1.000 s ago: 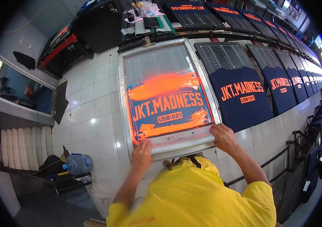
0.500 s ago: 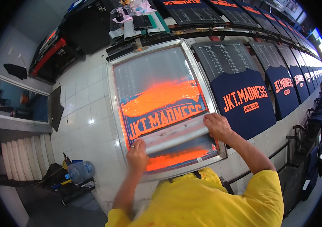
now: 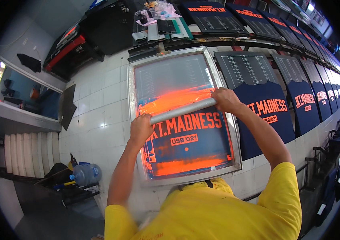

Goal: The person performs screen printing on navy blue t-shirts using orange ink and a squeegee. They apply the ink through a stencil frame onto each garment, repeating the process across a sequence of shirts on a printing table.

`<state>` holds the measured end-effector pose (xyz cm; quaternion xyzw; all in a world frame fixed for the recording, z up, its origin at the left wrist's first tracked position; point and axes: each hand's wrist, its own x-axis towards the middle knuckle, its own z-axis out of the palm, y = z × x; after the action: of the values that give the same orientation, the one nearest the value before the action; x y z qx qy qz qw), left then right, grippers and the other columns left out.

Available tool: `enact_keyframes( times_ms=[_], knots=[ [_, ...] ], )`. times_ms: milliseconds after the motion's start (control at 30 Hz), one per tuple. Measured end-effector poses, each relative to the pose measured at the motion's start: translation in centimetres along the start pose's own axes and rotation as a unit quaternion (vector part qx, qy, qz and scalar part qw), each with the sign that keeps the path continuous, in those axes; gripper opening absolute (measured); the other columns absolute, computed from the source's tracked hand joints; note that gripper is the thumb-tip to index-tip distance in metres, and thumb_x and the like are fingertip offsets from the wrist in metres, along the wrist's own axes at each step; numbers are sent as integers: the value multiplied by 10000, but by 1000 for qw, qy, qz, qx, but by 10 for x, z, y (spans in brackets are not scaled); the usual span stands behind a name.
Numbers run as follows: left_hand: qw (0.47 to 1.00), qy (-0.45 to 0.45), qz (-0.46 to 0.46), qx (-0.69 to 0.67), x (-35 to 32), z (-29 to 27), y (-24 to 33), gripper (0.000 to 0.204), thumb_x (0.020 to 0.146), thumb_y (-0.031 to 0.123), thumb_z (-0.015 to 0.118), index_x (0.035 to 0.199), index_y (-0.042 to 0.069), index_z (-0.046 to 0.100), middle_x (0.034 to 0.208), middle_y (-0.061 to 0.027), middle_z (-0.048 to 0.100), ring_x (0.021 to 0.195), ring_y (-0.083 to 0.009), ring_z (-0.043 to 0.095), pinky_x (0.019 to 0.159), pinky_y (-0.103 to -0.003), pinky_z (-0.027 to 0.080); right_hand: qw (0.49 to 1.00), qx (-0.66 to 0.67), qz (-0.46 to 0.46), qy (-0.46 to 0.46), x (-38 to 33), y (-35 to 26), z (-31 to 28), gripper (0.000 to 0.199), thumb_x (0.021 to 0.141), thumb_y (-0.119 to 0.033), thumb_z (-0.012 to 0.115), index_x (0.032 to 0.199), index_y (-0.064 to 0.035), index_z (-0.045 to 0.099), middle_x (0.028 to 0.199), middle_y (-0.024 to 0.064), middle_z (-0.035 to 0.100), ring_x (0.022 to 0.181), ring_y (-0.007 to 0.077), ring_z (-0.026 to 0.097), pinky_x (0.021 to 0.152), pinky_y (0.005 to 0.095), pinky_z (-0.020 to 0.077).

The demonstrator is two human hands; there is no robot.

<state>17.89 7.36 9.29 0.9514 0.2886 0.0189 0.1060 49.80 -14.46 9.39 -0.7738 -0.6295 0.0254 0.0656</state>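
Note:
My left hand and my right hand are closed round the two ends of a long grey squeegee. It lies across the upper middle of a metal-framed printing screen, a little higher at its right end. Bright orange ink is pooled just beyond the squeegee. A second band of orange ink lies along the near end of the mesh. Between them, orange lettering shows on dark blue. The squeegee's blade edge is hidden under its handle.
Dark blue printed shirts on black boards run in a row to the right, with another row beyond. Squeegees and cups crowd a ledge behind the screen. A water jug stands at lower left, near a black-and-red machine.
Both hands have pushed the squeegee away from me, from below the lettering to above it. The orange pool is now narrower, and the full lettering shows. The view has shifted slightly.

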Motion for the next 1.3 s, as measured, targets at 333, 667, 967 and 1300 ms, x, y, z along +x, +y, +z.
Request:
enact_keyframes(
  times_ms=[333,667,967,1300],
  knots=[
    [998,37,26,-48,-150,-9,18,318,691,-46,645,996,46,644,1058,-93,675,972,-301,660,781,-418,563,994,64,-13,82,-144,-105,-6,240,611,32,649,830,-49,594,895,92,627,878,297,627,657,409,557],
    [988,128,81,-23,-217,30,20,235,721,-40,603,928,42,678,1033,-65,694,989,-242,700,753,-345,585,996,65,2,55,-200,-154,6,267,631,11,645,894,-18,612,995,113,645,911,294,626,729,391,560],
    [983,149,103,-12,-148,32,-7,269,692,-37,620,943,37,686,1040,-85,704,1004,-228,704,716,-325,572,996,42,-11,74,-138,-122,19,221,706,-26,614,926,-18,595,1033,122,632,941,288,624,780,378,557],
    [987,121,103,-11,-23,21,-42,369,609,-26,685,963,74,653,983,-72,682,825,-268,681,691,-377,569,999,10,17,36,-32,-56,19,159,668,-11,670,817,-34,618,913,104,650,894,309,634,720,413,559]
  ],
)
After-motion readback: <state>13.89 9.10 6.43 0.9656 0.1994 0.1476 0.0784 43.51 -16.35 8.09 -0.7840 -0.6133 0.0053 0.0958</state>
